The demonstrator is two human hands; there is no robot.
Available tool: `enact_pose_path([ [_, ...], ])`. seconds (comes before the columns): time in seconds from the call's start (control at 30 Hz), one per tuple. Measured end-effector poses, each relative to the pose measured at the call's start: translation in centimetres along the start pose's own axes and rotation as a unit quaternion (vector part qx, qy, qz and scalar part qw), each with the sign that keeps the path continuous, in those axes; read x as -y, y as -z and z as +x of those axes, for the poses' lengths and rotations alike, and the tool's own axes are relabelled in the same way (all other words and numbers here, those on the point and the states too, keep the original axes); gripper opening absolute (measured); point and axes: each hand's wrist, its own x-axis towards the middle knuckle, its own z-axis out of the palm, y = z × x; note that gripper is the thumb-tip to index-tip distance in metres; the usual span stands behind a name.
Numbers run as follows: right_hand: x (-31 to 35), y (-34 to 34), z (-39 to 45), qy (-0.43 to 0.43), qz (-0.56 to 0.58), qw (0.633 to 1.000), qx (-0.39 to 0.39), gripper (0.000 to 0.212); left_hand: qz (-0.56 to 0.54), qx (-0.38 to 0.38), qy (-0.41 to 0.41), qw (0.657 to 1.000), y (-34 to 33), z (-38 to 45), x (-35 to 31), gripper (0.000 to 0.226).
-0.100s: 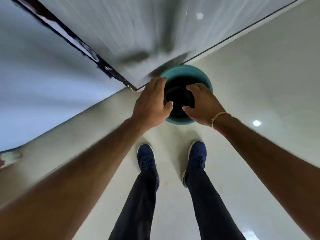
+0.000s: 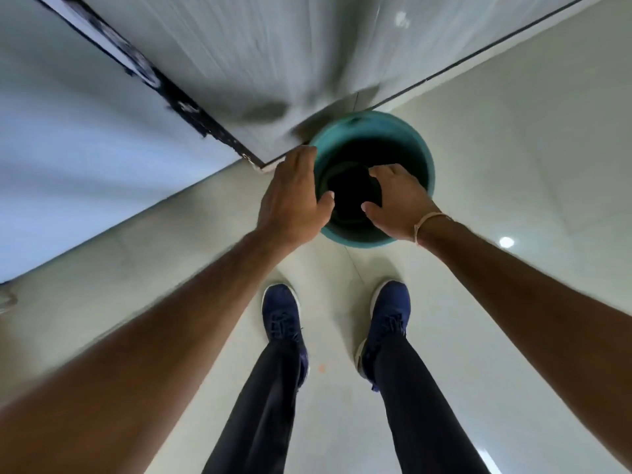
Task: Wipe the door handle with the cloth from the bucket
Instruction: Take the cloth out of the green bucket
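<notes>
The light is soft, even and cool, and the pale floor (image 2: 513, 138) is glossy enough to mirror a ceiling lamp as a small white glare spot at three o'clock, with a fainter one on the door (image 2: 273, 46) at one o'clock. Motion blur streaks the door and the wall toward eleven o'clock; my forearms smear at the lower corners. The wide lens bends straight edges and stretches my arms. The inside of the bucket (image 2: 415, 145) is nearly black. My shoes (image 2: 280, 313) throw only weak shadows.

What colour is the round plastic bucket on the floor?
Teal green round plastic bucket, dark inside; the head view shows it.
</notes>
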Motion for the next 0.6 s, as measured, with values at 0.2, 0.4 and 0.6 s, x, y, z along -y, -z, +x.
enact_pose_path([
  [0.2,-1.8,-6.5,9.3,-0.134,0.041,0.986,0.095,0.063,0.074,0.025,-0.041,0.996,-4.7,2.1,5.1,0.078],
  [0.4,-2.9,-11.6,15.5,-0.173,0.026,0.972,0.159,0.056,0.050,-0.015,-0.076,0.996,-7.0,2.6,7.0,0.073],
  [0.6,-4.6,-15.1,18.6,-0.203,0.046,0.973,0.096,0.100,0.039,-0.040,-0.087,0.995,-7.6,2.6,7.8,0.071],
])
